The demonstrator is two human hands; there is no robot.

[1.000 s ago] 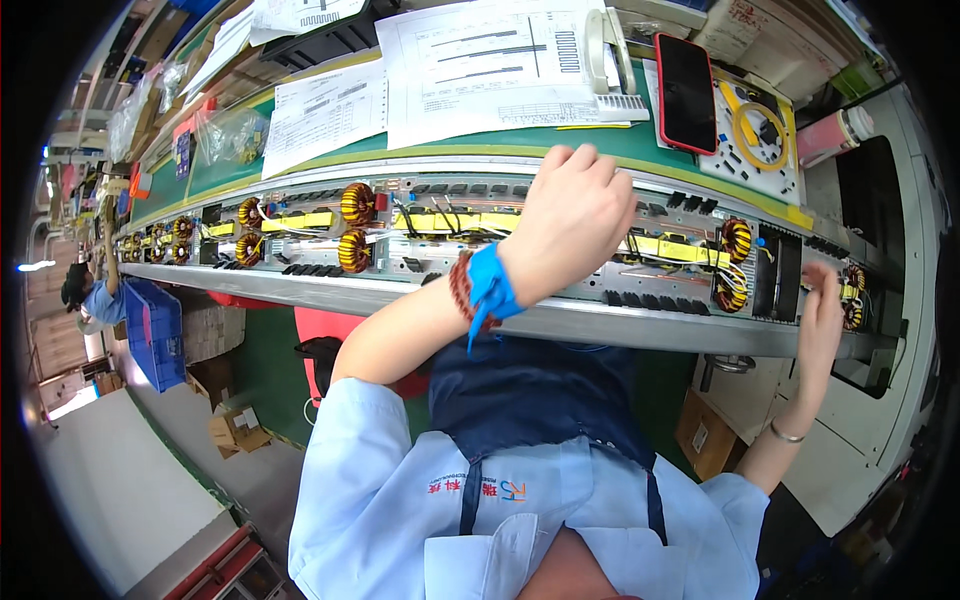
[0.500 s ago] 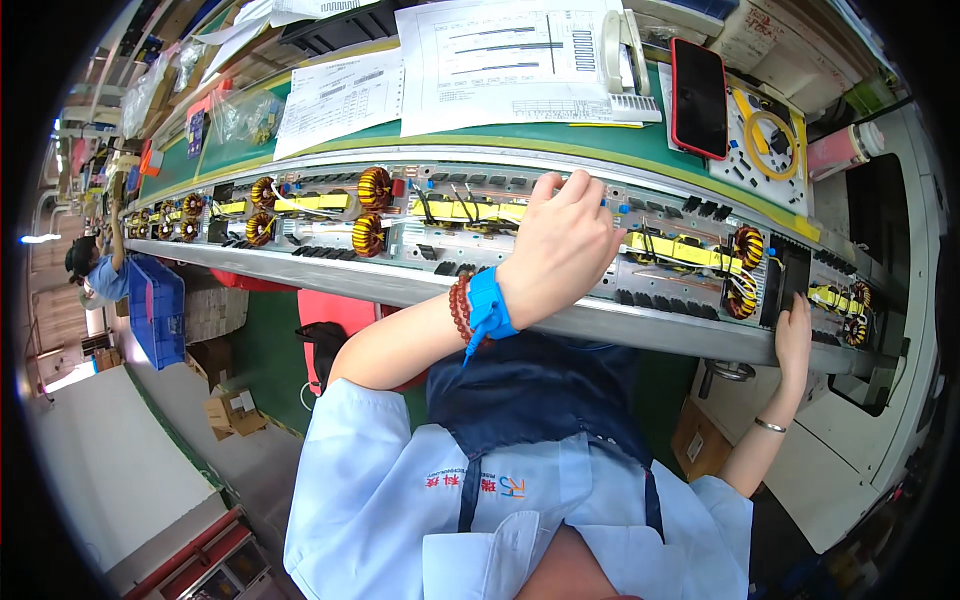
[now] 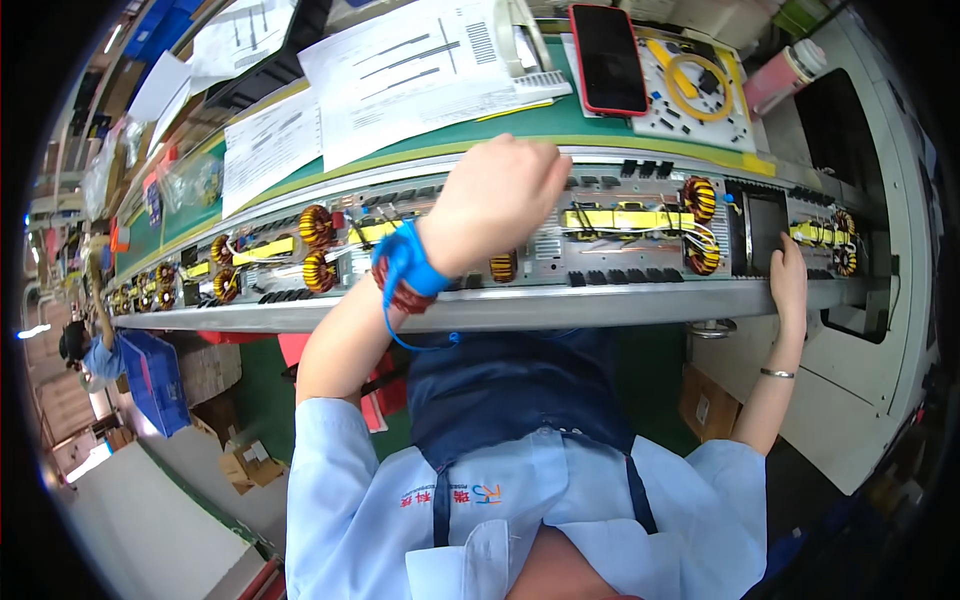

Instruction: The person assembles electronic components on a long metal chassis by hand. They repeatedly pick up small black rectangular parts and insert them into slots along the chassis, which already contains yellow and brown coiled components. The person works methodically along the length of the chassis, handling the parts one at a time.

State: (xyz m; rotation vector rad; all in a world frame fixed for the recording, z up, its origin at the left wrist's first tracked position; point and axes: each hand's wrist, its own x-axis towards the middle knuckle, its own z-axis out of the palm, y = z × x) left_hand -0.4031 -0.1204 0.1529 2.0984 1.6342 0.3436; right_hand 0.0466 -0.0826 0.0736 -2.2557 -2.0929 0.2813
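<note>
My left hand is over the middle of a long row of circuit boards, its fingers curled together near the back rail. Whatever those fingertips may hold is hidden behind the hand. A blue wrist strap with a cord and a beaded bracelet circle that wrist. Below the palm, part of a copper coil shows. My right hand has its fingers stretched out, the tips at the right edge of a black rectangular panel. Left of that panel stand yellow-and-black ring coils beside a yellow-wrapped transformer strip.
Behind the rail lie printed sheets, a red-edged phone and a white board with a yellow tape ring. A pink bottle and a white machine are at right. A blue crate and a co-worker are far left.
The view has turned, so the boards and papers sit further left and higher. My left hand remains curled over the same stretch of boards; my right hand stays beside the black panel.
</note>
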